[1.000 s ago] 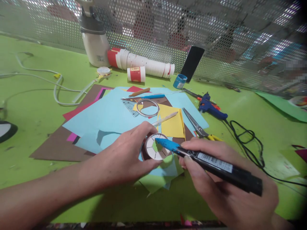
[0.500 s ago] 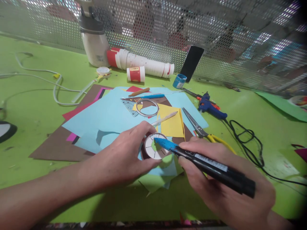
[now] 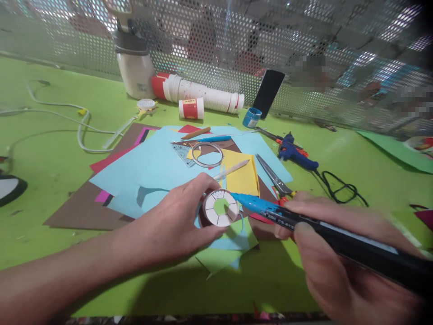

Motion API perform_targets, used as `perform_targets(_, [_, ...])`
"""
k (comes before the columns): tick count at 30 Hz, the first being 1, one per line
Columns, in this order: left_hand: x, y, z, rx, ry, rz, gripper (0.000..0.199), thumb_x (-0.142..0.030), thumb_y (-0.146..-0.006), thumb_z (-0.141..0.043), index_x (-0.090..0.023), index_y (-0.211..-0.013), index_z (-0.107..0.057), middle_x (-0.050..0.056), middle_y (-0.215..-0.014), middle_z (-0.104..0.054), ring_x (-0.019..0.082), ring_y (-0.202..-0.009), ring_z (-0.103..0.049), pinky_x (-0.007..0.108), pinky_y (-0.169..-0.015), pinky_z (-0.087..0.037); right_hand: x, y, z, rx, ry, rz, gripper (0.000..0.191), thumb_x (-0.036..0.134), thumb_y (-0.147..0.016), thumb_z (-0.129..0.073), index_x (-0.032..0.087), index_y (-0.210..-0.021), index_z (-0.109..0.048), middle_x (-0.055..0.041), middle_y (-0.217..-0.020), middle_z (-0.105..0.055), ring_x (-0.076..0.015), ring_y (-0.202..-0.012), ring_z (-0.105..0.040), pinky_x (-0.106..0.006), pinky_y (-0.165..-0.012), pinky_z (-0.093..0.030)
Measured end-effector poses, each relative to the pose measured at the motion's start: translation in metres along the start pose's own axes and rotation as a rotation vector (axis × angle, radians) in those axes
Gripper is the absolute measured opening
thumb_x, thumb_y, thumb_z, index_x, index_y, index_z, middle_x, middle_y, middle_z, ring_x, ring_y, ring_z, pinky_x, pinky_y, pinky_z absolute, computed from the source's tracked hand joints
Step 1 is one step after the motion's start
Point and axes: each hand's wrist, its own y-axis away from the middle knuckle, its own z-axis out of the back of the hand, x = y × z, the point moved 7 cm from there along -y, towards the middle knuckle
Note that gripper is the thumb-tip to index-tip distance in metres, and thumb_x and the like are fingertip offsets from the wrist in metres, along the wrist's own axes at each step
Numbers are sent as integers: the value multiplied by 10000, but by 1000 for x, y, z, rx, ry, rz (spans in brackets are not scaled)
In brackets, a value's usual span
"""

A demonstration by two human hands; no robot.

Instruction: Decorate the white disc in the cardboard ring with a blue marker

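Observation:
My left hand [image 3: 182, 212] is closed around a small paper cup [image 3: 233, 212], its round white end turned up. Black lines divide that end into segments around a green hexagon, and faint dots mark the upper segment. In my right hand [image 3: 328, 253] is a black marker pen [image 3: 324, 234] whose front part is smeared with blue. The marker's tip sits beside the cup's upper right rim; I cannot tell whether it touches. Beneath both hands lie light blue paper [image 3: 125, 174], yellow paper [image 3: 241, 176] and green paper scraps [image 3: 250, 234].
Scissors [image 3: 270, 174] and a blue glue gun [image 3: 294, 151] lie right of the papers. Further back are a blue paint jar [image 3: 252, 118], a phone [image 3: 269, 95], stacked paper cups [image 3: 203, 94] and a spray bottle [image 3: 135, 72]. A ring [image 3: 221, 155] and pencil [image 3: 237, 168] rest mid-table.
My right hand has drawn the marker back to the right, so its tip has left the middle of the cup's white end for the rim. My left hand keeps its hold.

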Motion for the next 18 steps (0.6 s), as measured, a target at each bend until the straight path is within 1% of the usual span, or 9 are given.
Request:
perform_targets(2, [1, 1, -1, -11, -1, -6, 326, -319, -813, -660, -257, -1088, -496, -9, -960, -666, 189, -822, -640, 315, -690, -502, 1, -2, -4, 16, -15, -8, 261, 218, -788, -720, 251, -1044, -684, -8, -916, -757, -196, -812, -731, -310, -842, -600])
perform_targets(5, [4, 3, -2, -61, -14, -30, 332, -332, -824, -665, -275, -1101, -491, -35, -907, -662, 171, -767, -637, 294, -655, -487, 7, -8, -17, 62, -50, -7, 209, 153, -782, -715, 232, -973, -679, -1, -840, -750, -158, -731, -725, -243, -702, -606])
perform_targets(8, [6, 4, -3, -87, -18, -58, 362, -337, -826, -674, -292, -1129, -481, -30, -992, -675, 177, -821, -653, 293, -672, -494, 13, -14, -19, 12, -89, 2, 142, 120, -787, -684, 208, -898, -676, 2, -754, -731, -133, -649, -707, -214, -624, -595])
perform_targets(11, [7, 4, -4, -75, -19, -59, 378, -368, -832, -671, -292, -1144, -473, -13, -1059, -678, 196, -877, -662, 298, -674, -501, 13, -16, -21, 13, -106, -10, 133, 111, -787, -674, 209, -878, -670, 10, -728, -724, -124, -608, -693, -207, -575, -584])
perform_targets(14, [6, 4, -4, -64, -27, -46, 375, -393, -845, -657, -288, -1150, -466, -10, -1044, -679, 194, -853, -662, 302, -663, -502, 11, -14, -21, 35, -114, -20, 159, 125, -783, -693, 218, -910, -670, 14, -748, -731, -124, -600, -690, -208, -553, -579])
perform_targets(18, [5, 4, -4, -63, -28, -50, 361, -370, -844, -657, -288, -1142, -469, -12, -1037, -675, 193, -856, -661, 311, -683, -507, 9, -13, -22, 45, -115, -23, 179, 128, -793, -689, 234, -936, -667, 6, -773, -745, -153, -638, -715, -228, -538, -585])
